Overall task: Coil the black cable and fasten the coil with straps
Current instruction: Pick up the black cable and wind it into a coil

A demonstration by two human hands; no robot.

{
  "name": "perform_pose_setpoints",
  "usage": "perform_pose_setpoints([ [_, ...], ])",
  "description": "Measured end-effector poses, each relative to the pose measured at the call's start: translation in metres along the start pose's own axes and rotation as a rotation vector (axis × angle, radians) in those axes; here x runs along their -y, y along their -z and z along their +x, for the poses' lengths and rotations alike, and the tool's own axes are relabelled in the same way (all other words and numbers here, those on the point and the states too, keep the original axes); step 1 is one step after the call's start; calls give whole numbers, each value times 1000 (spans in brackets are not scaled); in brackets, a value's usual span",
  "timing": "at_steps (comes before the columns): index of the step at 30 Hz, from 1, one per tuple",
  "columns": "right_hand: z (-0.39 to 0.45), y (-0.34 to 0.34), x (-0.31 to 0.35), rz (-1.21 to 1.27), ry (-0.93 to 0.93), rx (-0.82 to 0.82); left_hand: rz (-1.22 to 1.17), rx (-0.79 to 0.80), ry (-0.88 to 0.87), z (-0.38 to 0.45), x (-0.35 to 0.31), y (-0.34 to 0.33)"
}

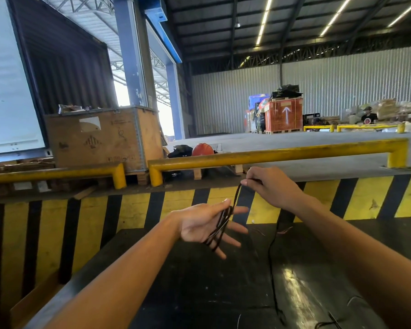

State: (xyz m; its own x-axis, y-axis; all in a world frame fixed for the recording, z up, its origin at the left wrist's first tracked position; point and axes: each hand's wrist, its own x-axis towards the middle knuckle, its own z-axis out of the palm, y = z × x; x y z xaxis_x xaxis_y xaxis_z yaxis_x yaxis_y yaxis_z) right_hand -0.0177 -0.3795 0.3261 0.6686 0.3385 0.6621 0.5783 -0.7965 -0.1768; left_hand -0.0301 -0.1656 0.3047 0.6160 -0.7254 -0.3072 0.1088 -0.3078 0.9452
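My left hand [205, 225] is held palm up with fingers spread over a dark table. Several loops of the thin black cable [220, 227] hang across its fingers. My right hand [267, 185] is higher and to the right, pinching the cable between thumb and fingers. A taut stretch runs from that pinch down to the loops on my left hand. A loose length of the cable [272, 269] trails down onto the table and off toward the bottom edge. I see no straps.
The dark table [199, 293] lies below my arms. Ahead stands a yellow-and-black striped wall [128, 210] topped by yellow guard rails [271, 155]. A wooden crate [105, 136] stands at the left, and a person [368, 116] sits far off at the right.
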Motion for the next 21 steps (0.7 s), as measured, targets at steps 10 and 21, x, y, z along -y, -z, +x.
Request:
perform_pose_setpoints([
  [10,-63,-69,40,320,-24,598,-501,-310,-675,-8,-41,-12],
  [21,-6,60,4,57,92,115,371,-464,-82,-22,-7,25],
])
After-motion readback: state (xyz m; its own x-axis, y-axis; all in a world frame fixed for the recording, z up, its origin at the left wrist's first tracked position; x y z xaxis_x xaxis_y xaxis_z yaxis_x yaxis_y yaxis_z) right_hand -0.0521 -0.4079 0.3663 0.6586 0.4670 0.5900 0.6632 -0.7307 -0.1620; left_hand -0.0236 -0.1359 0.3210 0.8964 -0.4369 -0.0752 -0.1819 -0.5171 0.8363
